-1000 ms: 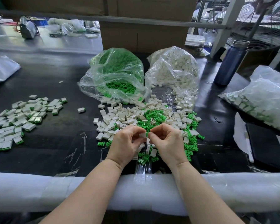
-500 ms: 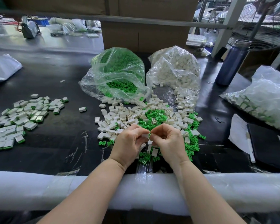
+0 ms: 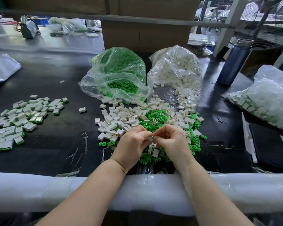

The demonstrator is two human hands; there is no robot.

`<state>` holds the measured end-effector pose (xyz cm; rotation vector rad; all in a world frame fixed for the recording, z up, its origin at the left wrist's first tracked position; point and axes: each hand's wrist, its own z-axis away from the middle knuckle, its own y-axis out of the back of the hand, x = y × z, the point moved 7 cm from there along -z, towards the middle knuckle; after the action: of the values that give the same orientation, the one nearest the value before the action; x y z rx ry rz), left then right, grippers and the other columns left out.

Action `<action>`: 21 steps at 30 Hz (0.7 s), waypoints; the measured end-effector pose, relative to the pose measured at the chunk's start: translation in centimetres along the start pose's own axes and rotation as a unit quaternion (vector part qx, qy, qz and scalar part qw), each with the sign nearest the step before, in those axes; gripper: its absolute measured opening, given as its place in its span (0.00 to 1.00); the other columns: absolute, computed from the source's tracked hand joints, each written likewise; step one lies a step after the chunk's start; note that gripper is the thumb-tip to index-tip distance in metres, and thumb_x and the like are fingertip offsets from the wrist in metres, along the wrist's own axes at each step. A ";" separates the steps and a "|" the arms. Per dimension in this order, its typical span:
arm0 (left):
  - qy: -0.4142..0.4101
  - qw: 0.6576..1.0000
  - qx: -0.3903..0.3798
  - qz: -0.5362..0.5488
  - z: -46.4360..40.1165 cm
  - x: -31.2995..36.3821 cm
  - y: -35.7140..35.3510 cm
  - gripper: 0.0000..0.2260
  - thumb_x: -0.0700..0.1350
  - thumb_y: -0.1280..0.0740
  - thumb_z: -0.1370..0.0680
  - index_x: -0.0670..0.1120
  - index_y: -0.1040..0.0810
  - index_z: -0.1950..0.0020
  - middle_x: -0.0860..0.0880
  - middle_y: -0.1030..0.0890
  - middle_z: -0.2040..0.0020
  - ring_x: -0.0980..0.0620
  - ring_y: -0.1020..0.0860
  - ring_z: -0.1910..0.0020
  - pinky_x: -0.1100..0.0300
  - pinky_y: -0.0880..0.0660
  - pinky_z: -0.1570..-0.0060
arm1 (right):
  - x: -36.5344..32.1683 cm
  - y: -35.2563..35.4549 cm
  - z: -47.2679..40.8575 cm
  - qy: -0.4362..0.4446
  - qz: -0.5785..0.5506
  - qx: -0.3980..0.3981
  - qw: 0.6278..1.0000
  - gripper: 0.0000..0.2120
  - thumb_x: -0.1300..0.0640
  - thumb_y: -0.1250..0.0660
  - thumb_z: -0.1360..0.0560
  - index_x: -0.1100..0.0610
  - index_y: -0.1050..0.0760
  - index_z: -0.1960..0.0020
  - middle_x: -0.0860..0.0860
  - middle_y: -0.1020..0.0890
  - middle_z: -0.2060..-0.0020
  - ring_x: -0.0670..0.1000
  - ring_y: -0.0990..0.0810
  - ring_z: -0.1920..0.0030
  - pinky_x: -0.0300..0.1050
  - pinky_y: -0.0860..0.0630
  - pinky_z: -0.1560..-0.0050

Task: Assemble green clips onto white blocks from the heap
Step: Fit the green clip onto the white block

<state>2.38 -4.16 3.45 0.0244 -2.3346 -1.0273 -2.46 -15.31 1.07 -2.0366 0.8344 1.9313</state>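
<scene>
Black bench point(image 3: 55, 79), padded near edge point(image 3: 39, 190). Heap point(image 3: 147, 116) centre, bare strip left. Left hand point(image 3: 131, 144), right hand point(image 3: 173, 142) fingertips pinching white block point(image 3: 149, 141) over heap's near edge.

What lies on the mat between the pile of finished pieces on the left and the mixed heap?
In the head view, one stray white block lies between the finished pile and the mixed heap; otherwise bare black mat.

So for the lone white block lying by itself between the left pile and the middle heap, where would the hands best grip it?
Probably across its two short ends, coming straight down from above. The lone small white rectangular plastic block lies flat on the black table, apart from both piles, so its sides are free for a thumb-and-finger pinch. Its flat top offers nothing to hook.
</scene>
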 end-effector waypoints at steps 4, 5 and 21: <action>-0.017 1.000 -0.011 -0.019 0.0 0.3 0.0 0.09 0.32 0.29 0.31 0.35 0.19 0.51 0.41 0.20 0.60 0.43 0.22 0.60 0.57 0.26 0.58 | 0.0 0.1 0.0 0.003 -0.002 -0.007 1.000 0.12 0.72 0.29 0.33 0.56 0.24 0.66 0.50 0.22 0.70 0.46 0.23 0.68 0.38 0.25 0.66; -0.019 0.999 -0.013 -0.021 0.1 0.4 0.0 0.09 0.32 0.29 0.31 0.35 0.19 0.51 0.41 0.21 0.61 0.43 0.22 0.61 0.57 0.26 0.58 | 0.0 0.1 0.1 0.003 -0.005 -0.010 1.000 0.12 0.72 0.29 0.33 0.56 0.24 0.65 0.50 0.21 0.70 0.45 0.23 0.69 0.37 0.25 0.66; 0.065 0.997 0.014 0.049 0.1 -1.1 -0.3 0.10 0.38 0.34 0.24 0.38 0.20 0.44 0.43 0.20 0.54 0.46 0.22 0.55 0.56 0.26 0.51 | -0.1 -0.2 0.2 0.023 -0.034 0.015 0.999 0.07 0.65 0.30 0.28 0.56 0.22 0.62 0.50 0.19 0.70 0.44 0.21 0.71 0.35 0.24 0.68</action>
<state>3.17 -3.99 2.63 -0.0122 -2.2103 -0.9175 -2.48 -15.02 1.13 -2.0707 0.7890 1.8316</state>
